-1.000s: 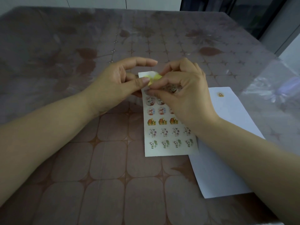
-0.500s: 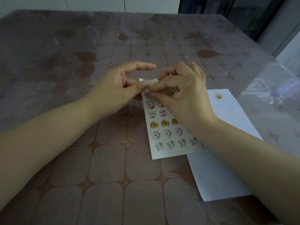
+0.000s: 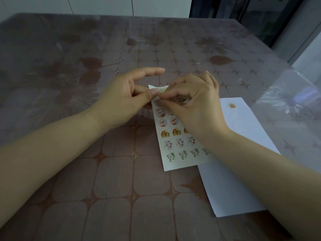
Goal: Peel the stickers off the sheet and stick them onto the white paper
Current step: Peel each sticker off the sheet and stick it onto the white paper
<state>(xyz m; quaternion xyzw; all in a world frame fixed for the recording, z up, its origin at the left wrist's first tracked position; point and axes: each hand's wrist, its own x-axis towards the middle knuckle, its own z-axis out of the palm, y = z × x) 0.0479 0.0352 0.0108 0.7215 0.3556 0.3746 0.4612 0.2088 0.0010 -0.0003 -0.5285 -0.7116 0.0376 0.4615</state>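
Note:
A sticker sheet (image 3: 175,150) with rows of small animal stickers lies in the middle of the table, its top end lifted and curled. My left hand (image 3: 125,100) pinches the sheet's top left corner between thumb and fingers, index finger held straight above. My right hand (image 3: 192,105) covers the upper right of the sheet and pinches at its top edge with thumb and forefinger. Whether a sticker is between them is hidden. The white paper (image 3: 243,136) lies to the right, partly under my right forearm, with one sticker (image 3: 232,105) stuck near its top.
The table (image 3: 86,188) wears a brown patterned cloth under a clear plastic cover. The plastic rises in shiny folds at the right edge (image 3: 286,94). White cabinets and a dark glass door stand beyond the far edge.
The sticker sheet has turned a little, its lower end swinging right toward the white paper. Both hands keep their pinch at the top edge and have shifted slightly.

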